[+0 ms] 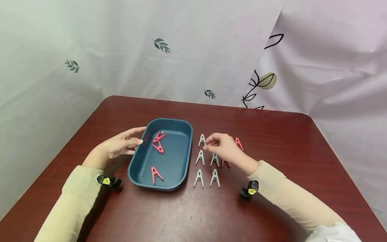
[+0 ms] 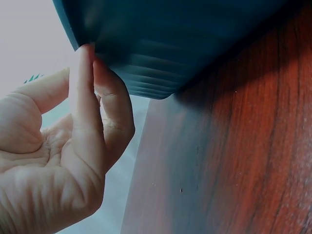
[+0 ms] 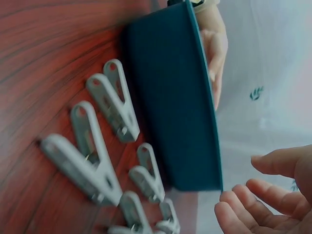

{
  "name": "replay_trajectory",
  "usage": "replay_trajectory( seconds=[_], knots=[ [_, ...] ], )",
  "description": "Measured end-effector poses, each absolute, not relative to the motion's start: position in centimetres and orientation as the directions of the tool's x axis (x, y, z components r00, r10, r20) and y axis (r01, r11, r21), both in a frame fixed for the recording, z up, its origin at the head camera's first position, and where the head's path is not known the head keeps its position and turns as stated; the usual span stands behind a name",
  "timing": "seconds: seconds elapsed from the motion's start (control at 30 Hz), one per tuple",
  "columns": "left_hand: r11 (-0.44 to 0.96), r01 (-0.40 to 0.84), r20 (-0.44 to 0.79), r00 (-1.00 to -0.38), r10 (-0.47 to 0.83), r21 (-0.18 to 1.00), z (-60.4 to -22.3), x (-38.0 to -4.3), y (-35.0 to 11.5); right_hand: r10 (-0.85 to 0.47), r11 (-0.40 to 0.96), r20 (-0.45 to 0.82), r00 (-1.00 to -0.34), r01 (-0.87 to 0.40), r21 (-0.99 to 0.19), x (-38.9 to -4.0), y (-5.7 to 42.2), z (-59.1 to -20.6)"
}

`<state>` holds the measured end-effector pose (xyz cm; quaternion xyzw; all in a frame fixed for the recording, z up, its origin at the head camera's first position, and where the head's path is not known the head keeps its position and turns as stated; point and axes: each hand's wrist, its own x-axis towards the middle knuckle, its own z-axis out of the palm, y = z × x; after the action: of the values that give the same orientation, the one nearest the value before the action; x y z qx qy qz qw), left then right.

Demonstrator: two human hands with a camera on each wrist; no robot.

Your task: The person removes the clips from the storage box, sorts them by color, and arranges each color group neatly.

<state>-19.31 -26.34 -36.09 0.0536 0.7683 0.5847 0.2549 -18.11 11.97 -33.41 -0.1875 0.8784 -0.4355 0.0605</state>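
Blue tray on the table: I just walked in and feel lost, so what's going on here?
A person's left hand touches the rim of the blue tray; three red clips lie inside. The right hand hovers, holding nothing, near five gray clips on the table. Two more red clips show to their right, partly hidden by that hand.

Head view bright, evenly lit; pale glare on table (image 1: 193,220), bottom centre. Both wrist views dimmer (tray (image 2: 161,63) very dark, top of left wrist). Right wrist: clips (image 3: 100,170) blurry, lower left.
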Motion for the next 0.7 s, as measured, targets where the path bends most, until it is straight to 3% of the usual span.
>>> replay_trajectory(
  seconds=[0.33, 0.7],
  knots=[
    [0.305, -0.233, -0.341, -0.863, 0.373, 0.923, -36.2, -19.5, -26.2, -0.402, 0.541, 0.08, -0.912, -0.307, -0.783, -17.3, 8.8, -32.5],
    [0.286, -0.242, -0.34, -0.866, 0.367, 0.927, -36.4, -19.6, -26.2, -0.517, 0.495, 0.089, -0.851, -0.382, -0.78, -15.8, 5.3, -32.7]
  ],
)
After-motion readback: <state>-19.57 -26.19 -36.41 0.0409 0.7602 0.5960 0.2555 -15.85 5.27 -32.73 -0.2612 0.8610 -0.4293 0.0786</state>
